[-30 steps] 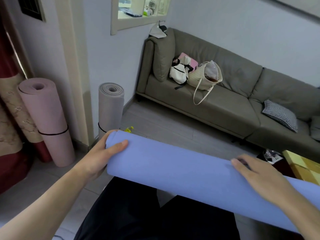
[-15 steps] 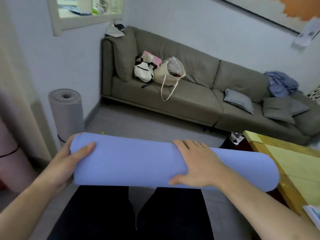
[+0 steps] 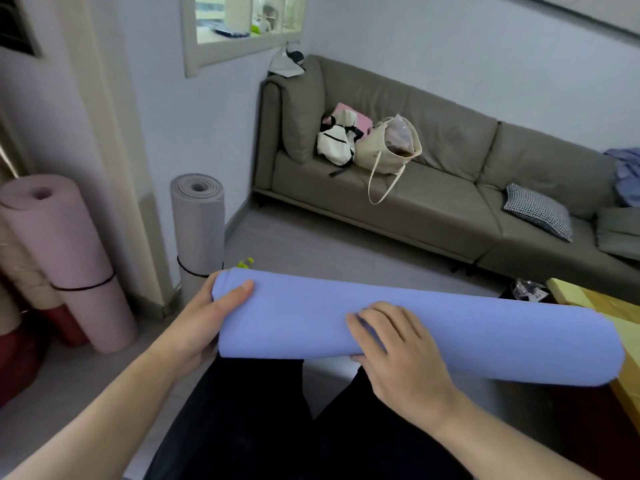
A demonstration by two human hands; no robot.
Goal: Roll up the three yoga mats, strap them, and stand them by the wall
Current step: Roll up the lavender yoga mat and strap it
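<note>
I hold a rolled blue yoga mat [image 3: 467, 334] level in front of me, above my dark trousers. My left hand [image 3: 204, 320] grips its left end, thumb on top and fingers underneath. Near the middle of the roll my right hand [image 3: 398, 344] wraps over it, fingers across the top and thumb below. No strap shows on the blue mat. A rolled pink mat [image 3: 69, 258] with a black strap leans against the wall at the left. Beside the door frame a rolled grey mat [image 3: 199, 220] with a black strap stands upright.
A grey sofa [image 3: 433, 216] runs along the far wall, with bags [image 3: 367, 143] and a checked cushion [image 3: 538, 211] on it. A yellow-green wooden table [image 3: 616, 313] stands at the right. Grey floor [image 3: 311, 247] lies open between me and the sofa. A small yellow object [image 3: 246, 262] lies by the grey mat.
The view has swung back to the left, bringing the pink mat into sight again. My right hand has slid along the blue roll toward its middle. The left hand keeps its hold.
</note>
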